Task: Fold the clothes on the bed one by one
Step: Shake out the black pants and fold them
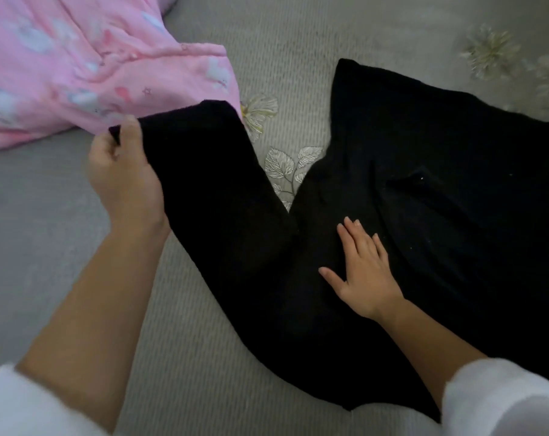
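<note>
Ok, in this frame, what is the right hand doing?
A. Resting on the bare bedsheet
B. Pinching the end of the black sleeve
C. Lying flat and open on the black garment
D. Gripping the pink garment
C: the right hand lies palm down, fingers spread, on the black garment, while the left hand grips the end of its sleeve next to the pink garment.
</note>
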The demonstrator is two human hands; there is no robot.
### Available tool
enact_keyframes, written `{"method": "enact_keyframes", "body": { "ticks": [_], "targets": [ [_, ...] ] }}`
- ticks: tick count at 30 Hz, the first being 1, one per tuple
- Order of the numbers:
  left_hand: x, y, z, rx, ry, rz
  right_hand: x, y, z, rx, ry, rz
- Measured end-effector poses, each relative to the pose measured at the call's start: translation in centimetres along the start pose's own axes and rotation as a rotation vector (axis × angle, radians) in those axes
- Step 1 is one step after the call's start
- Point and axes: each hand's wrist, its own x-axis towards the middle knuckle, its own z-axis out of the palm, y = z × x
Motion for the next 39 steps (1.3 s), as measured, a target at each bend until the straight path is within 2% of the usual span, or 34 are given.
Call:
{"method": "enact_keyframes", "body": {
  "ticks": [3,7,10,12,14,17,19,21,22,23,24,26,28,31,34,36,39],
  "targets": [
    [1.4,1.1,-3.5,0.019,0.157,0.114,0.3,-0.5,-1.1,-0.019,-0.049,0.037],
    [1.8,2.1,-5.2,0.116,0.200,0.195,0.7,-1.0,-2.0,-0.006,-0.100,0.060],
    [-0.9,3.8,-3.3,0.189,0.135,0.285,0.5,-1.2,-2.5,0.111,-0.081,0.061],
    [-4.0,4.9,-1.0,0.223,0.037,0.389,-0.3,-0.7,-2.8,0.241,0.042,0.071],
    [-7.5,5.4,1.7,0.185,-0.081,0.447,-1.5,0.2,-3.1,0.458,0.208,0.180],
    [-14.2,5.2,7.0,0.188,-0.390,0.507,-2.7,2.0,-4.6,1.006,0.346,0.505],
    [-18.9,4.0,10.1,0.262,-0.782,0.568,-3.0,4.4,-5.8,1.336,0.437,0.653],
    [-22.9,1.8,11.5,0.548,-1.216,0.542,-3.6,6.9,-7.2,1.683,0.402,0.729],
    [-24.2,0.5,11.3,0.717,-1.373,0.501,-4.2,8.1,-7.6,1.797,0.364,0.766],
    [-25.1,-0.9,10.7,0.836,-1.451,0.472,-4.7,9.0,-7.9,1.837,0.330,0.816],
    [-25.6,-2.2,9.8,0.914,-1.457,0.473,-5.2,9.7,-8.1,1.824,0.317,0.881],
    [-25.7,-4.3,7.2,1.048,-1.342,0.516,-5.7,10.6,-8.2,1.746,0.337,0.989],
    [-25.1,-6.0,4.3,1.210,-1.233,0.509,-5.5,10.7,-8.1,1.628,0.327,0.987],
    [-23.9,-7.2,0.8,1.367,-1.166,0.463,-4.3,10.8,-7.9,1.438,0.295,0.981],
    [-23.3,-7.6,-0.5,1.388,-1.087,0.544,-2.7,11.3,-8.6,1.319,0.309,1.013],
    [-23.2,-8.0,-0.8,1.386,-1.038,0.609,-2.2,12.0,-9.7,1.277,0.389,0.955],
    [-23.6,-8.3,-0.8,1.454,-1.065,0.542,-3.1,14.2,-11.2,1.194,0.601,0.787]
  ]
}}
